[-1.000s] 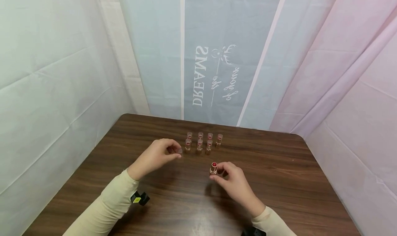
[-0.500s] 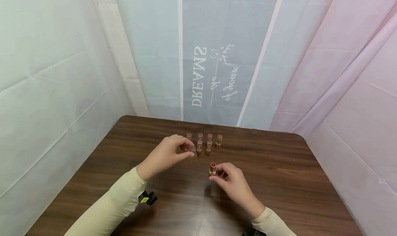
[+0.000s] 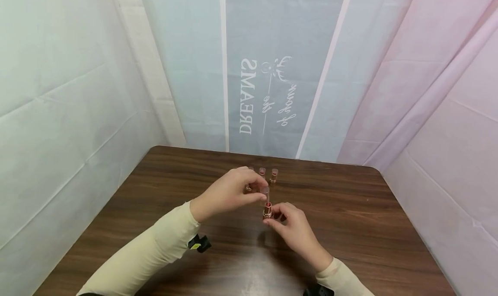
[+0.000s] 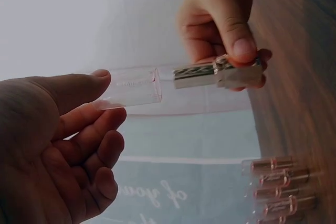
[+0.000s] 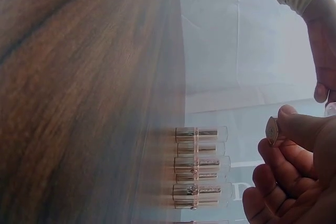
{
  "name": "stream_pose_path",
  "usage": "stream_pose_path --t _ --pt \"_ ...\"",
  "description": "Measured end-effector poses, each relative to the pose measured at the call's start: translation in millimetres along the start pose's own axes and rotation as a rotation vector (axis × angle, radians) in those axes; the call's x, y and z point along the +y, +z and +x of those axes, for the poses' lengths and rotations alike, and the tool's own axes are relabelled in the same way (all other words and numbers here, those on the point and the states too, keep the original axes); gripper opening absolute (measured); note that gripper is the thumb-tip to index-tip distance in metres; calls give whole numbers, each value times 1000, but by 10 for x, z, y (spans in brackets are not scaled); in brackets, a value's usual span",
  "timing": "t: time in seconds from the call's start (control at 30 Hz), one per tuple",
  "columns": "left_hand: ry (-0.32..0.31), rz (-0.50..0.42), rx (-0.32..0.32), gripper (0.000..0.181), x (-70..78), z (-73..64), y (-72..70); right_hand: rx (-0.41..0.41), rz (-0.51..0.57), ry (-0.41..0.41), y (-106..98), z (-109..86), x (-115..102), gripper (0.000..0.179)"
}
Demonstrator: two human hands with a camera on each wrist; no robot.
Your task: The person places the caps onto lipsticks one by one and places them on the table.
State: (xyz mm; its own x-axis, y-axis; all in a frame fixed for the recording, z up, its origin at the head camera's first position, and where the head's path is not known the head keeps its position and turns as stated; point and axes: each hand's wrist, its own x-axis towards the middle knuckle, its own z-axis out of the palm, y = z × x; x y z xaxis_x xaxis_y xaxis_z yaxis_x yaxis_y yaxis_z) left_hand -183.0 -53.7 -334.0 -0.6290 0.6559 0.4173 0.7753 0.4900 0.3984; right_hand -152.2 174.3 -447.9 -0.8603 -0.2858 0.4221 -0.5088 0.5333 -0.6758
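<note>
My left hand [image 3: 231, 194] pinches a clear lipstick cap [image 4: 135, 88] between thumb and fingers. Lower and to the right, my right hand [image 3: 297, 229] holds an uncapped gold lipstick [image 3: 267, 211] upright by its base, the red tip showing at the top. In the head view the cap is right over that tip; the left wrist view shows the cap's mouth facing the gold tube, with a small gap between them. From the right wrist, only the base end of the lipstick shows between the fingertips.
Several capped lipsticks [image 5: 202, 164] stand upright in rows behind the hands, partly hidden by the left hand in the head view. The brown wooden table [image 3: 350, 218] reaches back to a printed cloth backdrop [image 3: 272, 36], with pale cloth on both sides.
My left hand has moved right with the cap, from beside the standing lipsticks to above the uncapped one. My right hand has stayed nearly still with the lipstick.
</note>
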Motion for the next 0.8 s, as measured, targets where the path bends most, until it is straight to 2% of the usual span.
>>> stream_pose_path --t 0.37,0.8 --pt "-18 62 -70 9 51 52 117 -5 10 -3 -11 -12 -7 24" --pt "-52 72 -117 11 23 41 250 30 18 -41 -45 -6 -12 25"
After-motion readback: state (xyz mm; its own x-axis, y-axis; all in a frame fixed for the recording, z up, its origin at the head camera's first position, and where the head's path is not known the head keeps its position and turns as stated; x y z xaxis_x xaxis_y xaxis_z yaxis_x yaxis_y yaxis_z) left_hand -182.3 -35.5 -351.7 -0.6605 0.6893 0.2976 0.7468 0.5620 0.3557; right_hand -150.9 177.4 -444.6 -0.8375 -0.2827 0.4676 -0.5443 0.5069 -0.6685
